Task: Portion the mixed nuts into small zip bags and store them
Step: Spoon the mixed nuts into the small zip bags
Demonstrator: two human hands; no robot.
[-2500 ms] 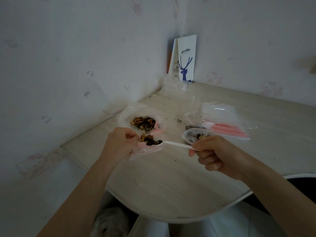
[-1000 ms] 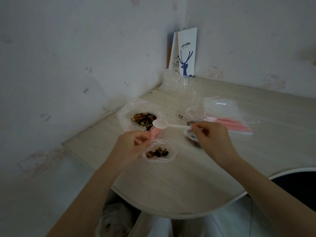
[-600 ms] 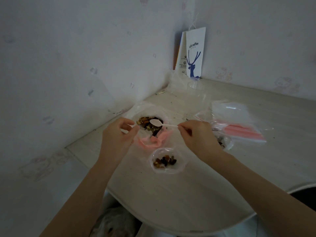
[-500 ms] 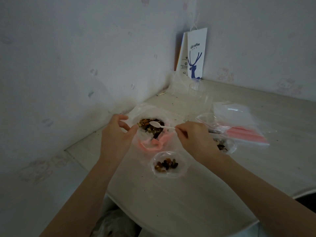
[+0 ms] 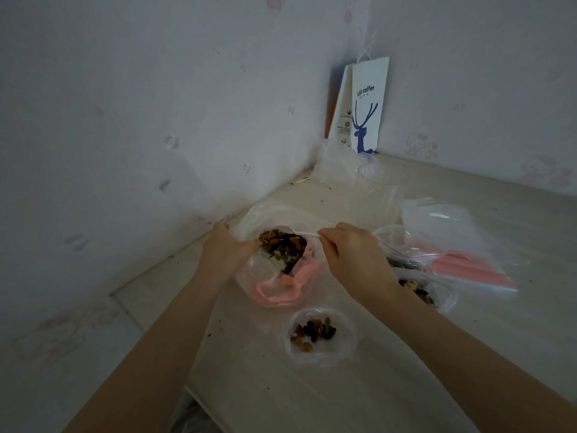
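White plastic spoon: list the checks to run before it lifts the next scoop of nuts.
1. Left hand grips the large clear plastic bag, mouth open: ok.
2. Right hand pinches the white plastic spoon: ok.
3. Spoon bowl at the mixed nuts: ok.
4. Spoon loaded: cannot tell, too blurred.
5. Small clear zip bag held open to receive: not ok, it lies unheld on the pale wooden table.
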